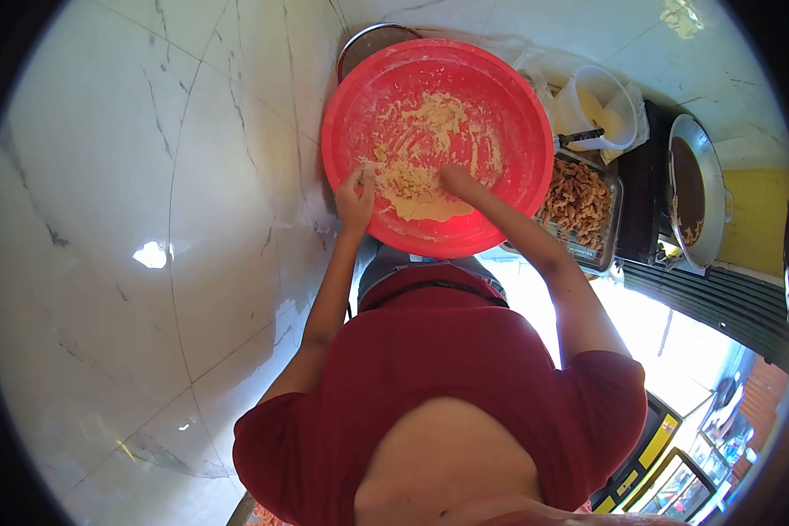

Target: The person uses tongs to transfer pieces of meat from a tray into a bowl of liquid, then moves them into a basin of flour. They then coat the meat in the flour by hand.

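A large red plastic basin [522, 131] sits in front of me, with pale yellowish flour [430, 206] and floury shreds spread over its bottom. My left hand [356, 200] is at the basin's left side, over the rim, its fingers drawn together near a whitish, flour-coated bit; what they pinch is too small to name. Inside the basin, my right hand [461, 182] reaches down into the flour from the right. Its fingers are curled and partly hidden, so whatever they hold cannot be made out.
Right of the basin, a tray [618, 215] holds browned fried pieces [577, 200]. Behind it stands a white bucket [618, 110] with yellowish contents and a black-handled utensil [583, 137]. Farther right, a wide metal pan [717, 223] contains brown liquid. A tiled wall [149, 263] rises at the left.
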The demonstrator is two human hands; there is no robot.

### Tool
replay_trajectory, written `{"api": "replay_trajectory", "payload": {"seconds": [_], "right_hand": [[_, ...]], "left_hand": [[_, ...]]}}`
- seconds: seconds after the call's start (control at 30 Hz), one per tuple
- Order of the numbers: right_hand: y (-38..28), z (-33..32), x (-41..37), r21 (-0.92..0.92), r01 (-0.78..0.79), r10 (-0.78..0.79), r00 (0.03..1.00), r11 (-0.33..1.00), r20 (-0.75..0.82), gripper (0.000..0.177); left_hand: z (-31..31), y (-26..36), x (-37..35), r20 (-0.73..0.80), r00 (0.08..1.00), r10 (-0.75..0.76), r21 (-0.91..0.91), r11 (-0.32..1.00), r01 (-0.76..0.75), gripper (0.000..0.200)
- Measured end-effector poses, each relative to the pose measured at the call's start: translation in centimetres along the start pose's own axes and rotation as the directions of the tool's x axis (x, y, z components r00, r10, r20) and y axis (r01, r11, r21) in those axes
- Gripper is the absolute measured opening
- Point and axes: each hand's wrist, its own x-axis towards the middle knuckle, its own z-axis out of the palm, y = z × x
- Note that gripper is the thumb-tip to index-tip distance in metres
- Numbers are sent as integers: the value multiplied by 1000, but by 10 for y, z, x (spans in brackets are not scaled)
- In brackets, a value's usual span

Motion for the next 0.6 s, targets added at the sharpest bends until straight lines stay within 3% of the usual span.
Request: {"api": "replay_trajectory", "payload": {"seconds": [0.13,0.23,0.33,0.43,0.5,0.6], "right_hand": [[-19,37,-9,36,154,-151,986,987,-70,23],[-30,66,-5,58,106,-107,994,993,2,27],[-33,24,-11,-29,361,-315,849,932,425,26],[-10,2,-8,339,320,-440,813,885,381,24],[-14,-40,-22,280,62,-188,873,958,449,11],[38,-17,3,63,156,-161,984,986,81,6]], "left_hand": [[0,3,0,1,1000,-9,26,1000,9,30],[-2,11,0,7,1000,-8,13,1000,8,31],[-5,12,2,20,1000,-15,24,1000,15,32],[-4,2,2,7,1000,-4,45,999,3,33],[-4,-1,2,10,1000,-2,60,998,1,34],[-7,5,2,36,999,-12,78,997,9,35]]}}
